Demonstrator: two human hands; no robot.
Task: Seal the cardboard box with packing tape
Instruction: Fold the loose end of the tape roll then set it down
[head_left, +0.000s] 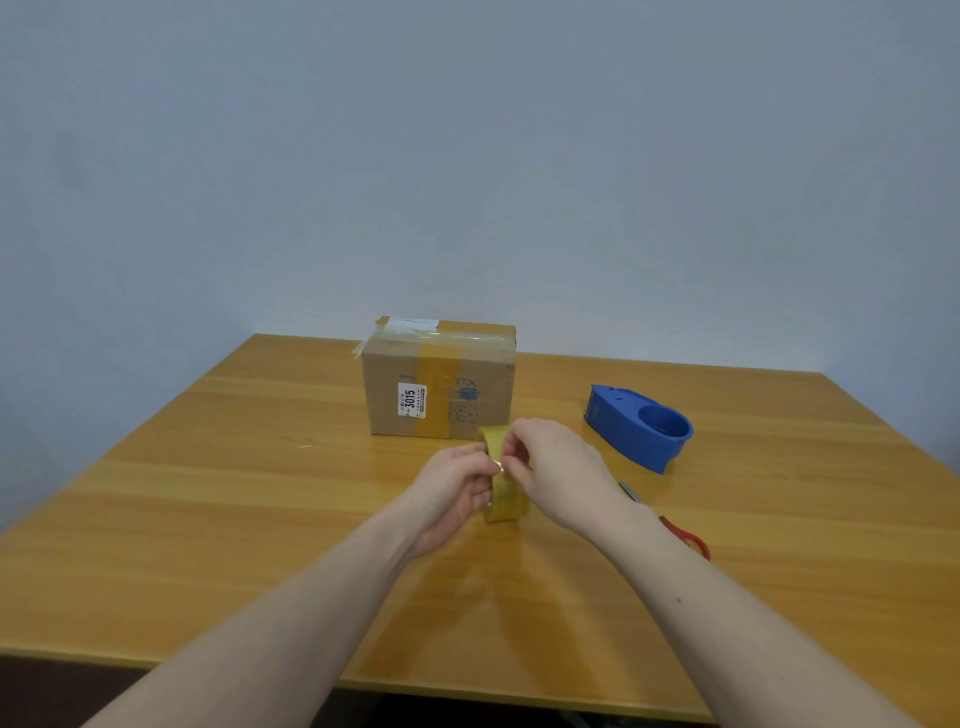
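Centrally, both hands, left (457, 486) and right (558, 470), pinched the tape roll (506, 499) above open desk (260, 519); closed box (439, 382) behind, contents unseen

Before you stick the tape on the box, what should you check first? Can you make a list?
1. Tape roll held in both hands, left hand and right hand: ok.
2. Loose tape end pulled free: cannot tell, the fingers pinch at the roll's edge.
3. Cardboard box closed, within reach on the table: ok.
4. Box top free of old tape: not ok, strips already cross it.
5. Scissors nearby for cutting: ok, partly hidden by the right arm.
6. Blue dispenser loaded: not ok, empty.
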